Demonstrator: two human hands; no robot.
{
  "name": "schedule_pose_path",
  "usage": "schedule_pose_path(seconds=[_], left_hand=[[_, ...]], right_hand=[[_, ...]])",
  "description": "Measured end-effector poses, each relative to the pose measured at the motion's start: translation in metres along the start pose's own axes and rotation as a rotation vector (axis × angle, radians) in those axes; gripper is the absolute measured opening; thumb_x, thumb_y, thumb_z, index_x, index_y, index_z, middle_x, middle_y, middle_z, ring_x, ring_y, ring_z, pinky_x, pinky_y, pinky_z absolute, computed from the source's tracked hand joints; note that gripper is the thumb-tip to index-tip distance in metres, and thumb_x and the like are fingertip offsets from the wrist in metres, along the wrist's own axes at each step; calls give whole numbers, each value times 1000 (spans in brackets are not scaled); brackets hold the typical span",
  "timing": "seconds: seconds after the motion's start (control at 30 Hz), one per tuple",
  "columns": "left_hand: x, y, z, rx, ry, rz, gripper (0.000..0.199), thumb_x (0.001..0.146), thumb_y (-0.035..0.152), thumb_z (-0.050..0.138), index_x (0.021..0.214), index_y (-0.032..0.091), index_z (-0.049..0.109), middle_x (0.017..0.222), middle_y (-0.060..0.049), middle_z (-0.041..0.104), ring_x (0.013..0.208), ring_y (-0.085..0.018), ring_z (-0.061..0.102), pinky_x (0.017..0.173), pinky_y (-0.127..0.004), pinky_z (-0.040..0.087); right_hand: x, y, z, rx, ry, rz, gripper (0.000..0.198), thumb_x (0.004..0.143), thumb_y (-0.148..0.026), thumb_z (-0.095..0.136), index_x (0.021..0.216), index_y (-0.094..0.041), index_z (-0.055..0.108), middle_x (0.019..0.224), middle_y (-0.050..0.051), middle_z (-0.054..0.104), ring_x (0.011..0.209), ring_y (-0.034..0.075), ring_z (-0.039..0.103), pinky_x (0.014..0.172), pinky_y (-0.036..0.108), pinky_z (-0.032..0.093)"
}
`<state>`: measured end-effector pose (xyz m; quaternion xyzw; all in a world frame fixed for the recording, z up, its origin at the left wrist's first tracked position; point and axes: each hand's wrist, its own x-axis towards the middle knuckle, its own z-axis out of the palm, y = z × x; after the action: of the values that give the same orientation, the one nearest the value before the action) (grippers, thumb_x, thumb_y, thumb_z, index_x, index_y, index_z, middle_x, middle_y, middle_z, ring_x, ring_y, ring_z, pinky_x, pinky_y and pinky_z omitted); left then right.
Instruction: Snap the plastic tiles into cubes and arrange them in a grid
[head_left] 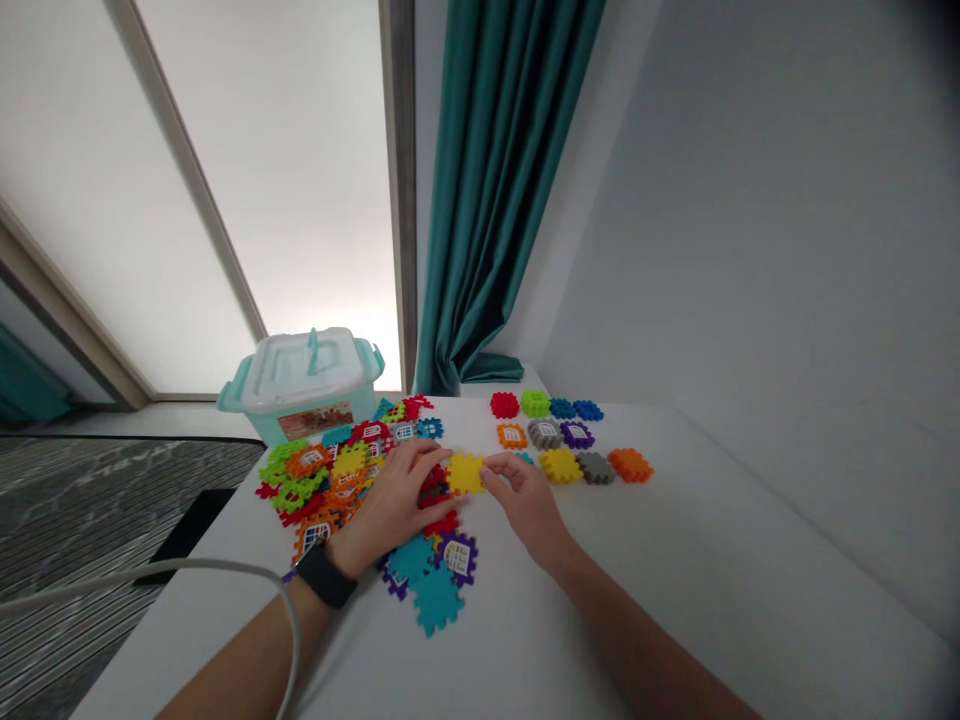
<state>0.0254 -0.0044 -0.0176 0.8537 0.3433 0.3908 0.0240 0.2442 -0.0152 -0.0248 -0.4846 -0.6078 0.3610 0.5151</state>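
A yellow square toy tile with toothed edges [466,474] is held up between my two hands. My right hand [523,500] pinches its right edge between thumb and fingers. My left hand [397,495], with a black watch on the wrist, has its fingertips at the tile's upper left corner and its thumb along the lower edge. Beneath and around my left hand lies a heap of mixed interlocking tiles [297,490]. In front of it are turquoise tiles [438,600] and a purple window tile [456,556]. A turquoise tile beside my right fingers is mostly hidden.
To the right, tiles stand in rough rows, among them a red tile [504,405], a grey tile [596,468] and an orange tile [631,465]. A lidded storage box [307,375] sits at the back left. A pale cable [187,564] crosses the lower left.
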Motion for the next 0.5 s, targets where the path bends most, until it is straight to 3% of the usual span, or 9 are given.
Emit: schedule_pose_path(seconds=[0.13,0.23,0.4,0.5], left_hand=[[-1,-3,1,51,6,7,49,88,37,73,132,23,56,126,-13,58,116,-30,58,99,-48,52],[-2,-4,0,68,-15,-1,47,86,34,75,129,23,59,126,-13,58,116,-31,58,99,-50,51],[-2,-4,-1,22,-20,-64,46,86,33,74,128,23,59,127,-13,57,118,-31,57,99,-49,51],[-1,-4,-1,-19,12,-117,45,86,29,72,128,23,58,126,-12,56,118,-30,57,100,-48,51]], right_hand=[[-1,-1,2,81,-26,68,27,83,-45,68,88,-19,70,86,4,73,83,21,67,78,33,52],[-3,-1,2,6,-20,32,25,86,-44,65,90,-19,70,84,4,73,82,22,68,78,34,53],[-6,-2,0,-317,56,-252,21,94,-30,54,110,-22,66,88,4,73,95,25,67,94,42,50],[-8,-2,-1,-450,20,-440,27,95,-23,52,120,-24,62,99,6,74,103,27,65,101,47,45]])
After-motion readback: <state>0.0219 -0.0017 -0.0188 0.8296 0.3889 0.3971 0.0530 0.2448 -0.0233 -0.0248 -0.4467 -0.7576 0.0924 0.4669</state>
